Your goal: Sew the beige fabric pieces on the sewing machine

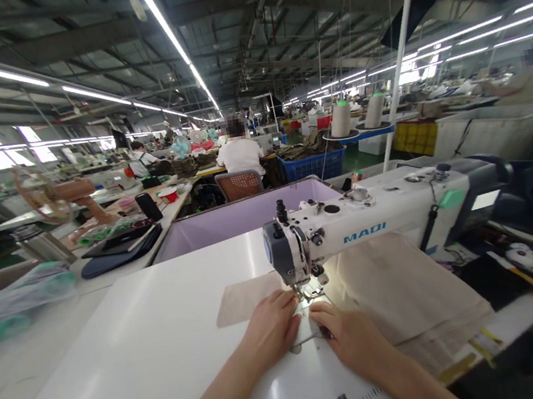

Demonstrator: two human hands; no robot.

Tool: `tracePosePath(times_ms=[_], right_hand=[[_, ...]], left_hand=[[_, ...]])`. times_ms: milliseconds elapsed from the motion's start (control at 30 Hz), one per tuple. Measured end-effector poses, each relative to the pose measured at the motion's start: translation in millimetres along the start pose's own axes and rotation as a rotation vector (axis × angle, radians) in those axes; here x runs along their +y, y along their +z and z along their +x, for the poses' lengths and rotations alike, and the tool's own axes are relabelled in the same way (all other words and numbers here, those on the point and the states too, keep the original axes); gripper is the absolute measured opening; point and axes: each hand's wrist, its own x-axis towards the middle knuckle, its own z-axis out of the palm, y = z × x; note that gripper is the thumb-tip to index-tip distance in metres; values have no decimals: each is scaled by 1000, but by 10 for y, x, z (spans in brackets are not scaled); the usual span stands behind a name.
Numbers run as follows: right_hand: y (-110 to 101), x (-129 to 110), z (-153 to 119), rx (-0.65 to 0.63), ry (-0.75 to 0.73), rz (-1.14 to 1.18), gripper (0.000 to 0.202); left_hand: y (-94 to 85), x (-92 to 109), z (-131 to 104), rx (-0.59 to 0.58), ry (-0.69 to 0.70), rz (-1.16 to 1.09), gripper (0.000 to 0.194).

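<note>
My left hand (272, 325) is on the white table just left of the sewing machine's needle area (304, 294), fingers bent and close together. A small beige fabric piece (242, 300) lies flat beyond it, its right part hidden by my fingers. To the right of the needle, my right hand (349, 335) has curled fingers near the presser foot; a small dark thing shows under them, too hidden to name. The white sewing machine (365, 217) has its lamp lit over both hands. A stack of larger beige fabric pieces (406, 285) lies under its arm, beside my right hand.
A lilac bin (243, 213) stands behind the white tabletop (119, 357). Thread cones (341, 120) sit on a stand beyond the machine. A side table at left carries a steel flask (44, 245), a phone and a fan. A co-worker (239, 153) sits ahead, back turned.
</note>
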Motion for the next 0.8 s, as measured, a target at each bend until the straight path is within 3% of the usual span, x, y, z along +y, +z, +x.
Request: tracePosePath(times_ms=[800], right_hand=[[1,-1,2,16,17,56,42]], left_hand=[[3,-47,25,-13,8,-9,25]])
